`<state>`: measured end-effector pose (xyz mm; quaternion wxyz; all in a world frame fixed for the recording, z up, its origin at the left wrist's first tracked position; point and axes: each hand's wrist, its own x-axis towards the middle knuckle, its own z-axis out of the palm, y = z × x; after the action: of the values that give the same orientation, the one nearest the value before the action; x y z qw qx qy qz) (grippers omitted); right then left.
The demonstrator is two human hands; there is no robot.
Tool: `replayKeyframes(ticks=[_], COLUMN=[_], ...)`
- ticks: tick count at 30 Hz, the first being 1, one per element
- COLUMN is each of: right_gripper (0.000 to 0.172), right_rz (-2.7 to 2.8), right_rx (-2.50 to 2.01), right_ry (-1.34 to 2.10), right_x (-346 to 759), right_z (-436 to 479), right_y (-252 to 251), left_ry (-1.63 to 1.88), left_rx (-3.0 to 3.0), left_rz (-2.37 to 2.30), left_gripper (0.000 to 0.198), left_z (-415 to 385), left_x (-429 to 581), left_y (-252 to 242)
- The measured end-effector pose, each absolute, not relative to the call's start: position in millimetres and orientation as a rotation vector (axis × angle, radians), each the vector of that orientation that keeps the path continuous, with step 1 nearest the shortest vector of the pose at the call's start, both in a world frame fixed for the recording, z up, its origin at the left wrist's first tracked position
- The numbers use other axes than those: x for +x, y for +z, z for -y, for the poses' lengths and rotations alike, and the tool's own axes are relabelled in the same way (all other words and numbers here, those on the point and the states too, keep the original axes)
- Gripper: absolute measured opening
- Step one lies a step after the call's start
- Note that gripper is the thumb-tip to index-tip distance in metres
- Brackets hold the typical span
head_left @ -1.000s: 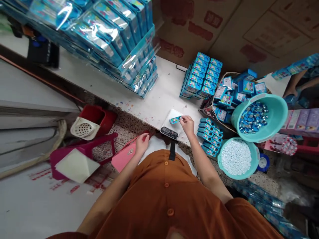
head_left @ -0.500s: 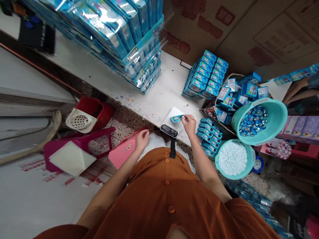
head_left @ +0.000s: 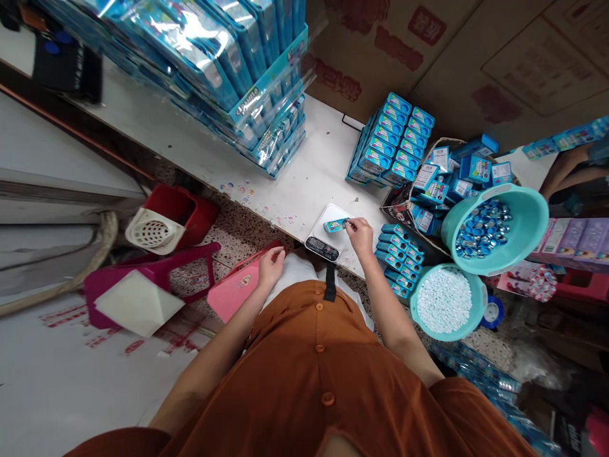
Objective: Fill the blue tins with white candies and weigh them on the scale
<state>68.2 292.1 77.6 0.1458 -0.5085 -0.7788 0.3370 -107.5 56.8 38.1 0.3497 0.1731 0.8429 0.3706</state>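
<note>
A small blue candy box (head_left: 335, 226) lies over the pan of a white kitchen scale (head_left: 316, 233), at the front edge of the table. Its right end is pinched between the fingertips of my right hand (head_left: 361, 236). My left hand (head_left: 272, 265) rests by my lap above the pink box, its fingers loosely bent and apart with nothing in them. Just right of my right hand stand rows of blue candy boxes (head_left: 392, 249) with round dark holes in their ends. Beyond them a turquoise basin (head_left: 480, 325) holds small white candies.
Another turquoise basin (head_left: 535, 219) holds shiny blue caps. Behind it a carton (head_left: 397, 206) is full of blue boxes. Stacked blue boxes (head_left: 387, 139) stand at the back, and plastic-wrapped packs (head_left: 266, 95) at the left. A magenta stool (head_left: 157, 270) is on the floor.
The view has shifted very slightly. My right hand stays at the end of the candy box on the scale, with the box tilted a little differently. My left hand has not moved.
</note>
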Motion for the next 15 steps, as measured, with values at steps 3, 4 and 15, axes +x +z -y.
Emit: replayKeyframes(ticks=[3, 4, 15], right_gripper=[0.015, 0.015, 0.018], right_rz=[2.248, 2.253, 2.286], right_rx=[-1.454, -1.451, -1.441], right_ry=[0.958, 0.955, 0.961], right_x=[68.3, 68.3, 65.3], right_z=[-292.0, -291.9, -292.3], right_y=[79.3, 79.6, 77.0], left_ry=[0.963, 0.964, 0.953], left_rx=[0.448, 0.452, 0.472], left_rz=[-2.185, -2.184, -2.17], left_gripper=[0.033, 0.032, 0.033], left_z=[-57.0, -57.2, -56.6], left_x=[-106.9, -106.6, -105.0], left_y=[36.5, 36.2, 35.9])
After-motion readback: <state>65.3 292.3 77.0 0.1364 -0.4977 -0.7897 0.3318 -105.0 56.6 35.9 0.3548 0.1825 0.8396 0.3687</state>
